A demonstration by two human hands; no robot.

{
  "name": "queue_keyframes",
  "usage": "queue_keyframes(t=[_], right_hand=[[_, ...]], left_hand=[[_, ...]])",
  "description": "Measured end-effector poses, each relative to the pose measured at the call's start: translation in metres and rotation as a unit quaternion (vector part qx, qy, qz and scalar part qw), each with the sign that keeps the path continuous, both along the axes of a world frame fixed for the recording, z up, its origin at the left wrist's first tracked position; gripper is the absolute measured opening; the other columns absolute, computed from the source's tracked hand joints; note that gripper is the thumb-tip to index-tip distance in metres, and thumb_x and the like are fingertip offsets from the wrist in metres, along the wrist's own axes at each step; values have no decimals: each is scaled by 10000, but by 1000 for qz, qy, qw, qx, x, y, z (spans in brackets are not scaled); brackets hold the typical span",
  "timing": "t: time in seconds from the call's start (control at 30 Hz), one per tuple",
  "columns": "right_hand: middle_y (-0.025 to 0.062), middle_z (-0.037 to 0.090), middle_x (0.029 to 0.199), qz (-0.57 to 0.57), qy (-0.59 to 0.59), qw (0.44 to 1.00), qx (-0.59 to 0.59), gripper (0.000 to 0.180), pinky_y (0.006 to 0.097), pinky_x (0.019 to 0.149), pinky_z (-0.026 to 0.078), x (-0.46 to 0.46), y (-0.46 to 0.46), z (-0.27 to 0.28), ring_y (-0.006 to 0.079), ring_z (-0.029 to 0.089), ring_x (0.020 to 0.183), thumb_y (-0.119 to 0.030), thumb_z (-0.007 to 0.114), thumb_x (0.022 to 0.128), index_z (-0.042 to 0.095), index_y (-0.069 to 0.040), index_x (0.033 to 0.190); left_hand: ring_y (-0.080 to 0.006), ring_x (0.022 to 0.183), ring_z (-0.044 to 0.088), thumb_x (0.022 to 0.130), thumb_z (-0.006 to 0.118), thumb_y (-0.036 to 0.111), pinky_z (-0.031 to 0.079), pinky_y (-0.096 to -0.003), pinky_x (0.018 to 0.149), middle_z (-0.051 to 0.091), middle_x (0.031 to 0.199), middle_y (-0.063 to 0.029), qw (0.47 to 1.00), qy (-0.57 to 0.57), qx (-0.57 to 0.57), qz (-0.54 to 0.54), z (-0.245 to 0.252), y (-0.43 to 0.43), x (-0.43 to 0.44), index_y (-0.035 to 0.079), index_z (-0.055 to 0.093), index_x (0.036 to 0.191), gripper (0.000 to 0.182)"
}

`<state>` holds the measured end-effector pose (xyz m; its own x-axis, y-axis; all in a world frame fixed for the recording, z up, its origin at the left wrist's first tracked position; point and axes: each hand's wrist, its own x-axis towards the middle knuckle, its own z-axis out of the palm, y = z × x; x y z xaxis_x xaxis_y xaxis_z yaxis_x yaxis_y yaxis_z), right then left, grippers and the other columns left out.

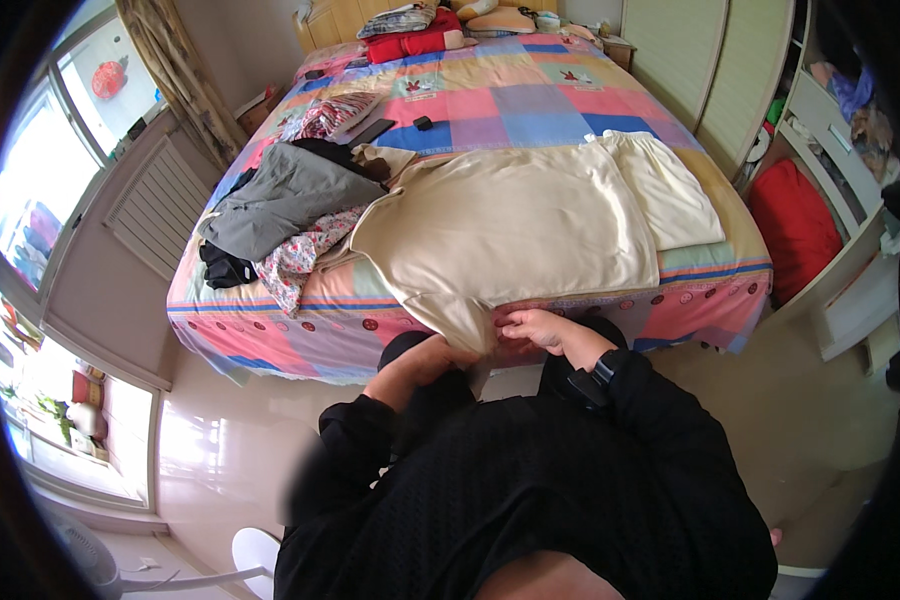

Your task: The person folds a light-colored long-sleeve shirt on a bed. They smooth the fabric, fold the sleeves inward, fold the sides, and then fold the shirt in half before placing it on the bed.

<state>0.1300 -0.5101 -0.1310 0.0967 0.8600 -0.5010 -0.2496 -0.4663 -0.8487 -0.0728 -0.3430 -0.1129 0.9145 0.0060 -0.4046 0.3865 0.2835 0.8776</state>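
A cream short-sleeved top (502, 217) lies spread on the bed, neckline to the left and hem to the right. Its near sleeve (457, 319) droops over the bed's front edge. My left hand (439, 354) grips the end of that sleeve, its fingertips partly hidden. Just right of the sleeve is my right hand (536, 330), thumb and fingers bent close together beside the cloth; whether they pinch it is unclear. Cream elastic-waisted bottoms (664, 187) lie against the top's hem.
Left of the top is a clothes heap with a grey garment (292, 195) and a floral one (300, 251). Behind it are a dark flat device (373, 133) and a small black box (422, 123) on the patchwork bedspread (510, 105). A white fan (82, 551) stands at lower left.
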Motion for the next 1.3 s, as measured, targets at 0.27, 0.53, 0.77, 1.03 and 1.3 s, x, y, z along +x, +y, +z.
queue_keyframes(t=[0.27, 0.53, 0.77, 1.03, 1.3], right_hand=[[13, 638, 1130, 74, -8, 997, -12, 436, 314, 874, 443, -17, 4, -17, 142, 560, 1081, -358, 661, 892, 590, -101, 1238], [71, 625, 1248, 163, 251, 950, 88, 683, 375, 997, 381, -21, -13, -17, 208, 562, 1131, -644, 523, 879, 563, -115, 1310], [75, 624, 1219, 138, 186, 962, 145, 664, 358, 959, 427, -18, -44, 15, 201, 585, 1100, -511, 646, 859, 520, -51, 1321], [57, 653, 996, 164, -104, 980, 34, 477, 284, 801, 475, 14, -78, 92, 133, 579, 883, -194, 767, 784, 602, 61, 1152], [68, 686, 991, 45, -58, 984, 160, 502, 238, 776, 489, 39, -133, 158, 109, 628, 859, -164, 795, 744, 607, 57, 1154]], left_hand=[[-282, 1149, 570, 918, 583, 192, 447, -464, 989, 584, 1268, -131, 981, -6, -193, 12, 19, -7, -11, -18, 511, 1296, 438], [-342, 1222, 533, 964, 509, 322, 435, -528, 1014, 529, 1347, -174, 958, -126, -247, 72, 54, 3, -4, 2, 420, 1375, 528], [-368, 1186, 555, 1014, 386, 287, 459, -499, 1010, 556, 1300, -210, 928, -189, -276, 164, 63, 21, 14, -39, 455, 1302, 440], [-327, 1174, 569, 1024, 375, 245, 508, -455, 957, 561, 1293, -182, 925, -219, -273, 146, 63, 30, 9, 5, 472, 1287, 369], [-372, 1098, 613, 1019, 411, 265, 521, -445, 928, 605, 1186, -249, 986, -28, -143, 79, 67, 25, -14, -44, 448, 1313, 428]])
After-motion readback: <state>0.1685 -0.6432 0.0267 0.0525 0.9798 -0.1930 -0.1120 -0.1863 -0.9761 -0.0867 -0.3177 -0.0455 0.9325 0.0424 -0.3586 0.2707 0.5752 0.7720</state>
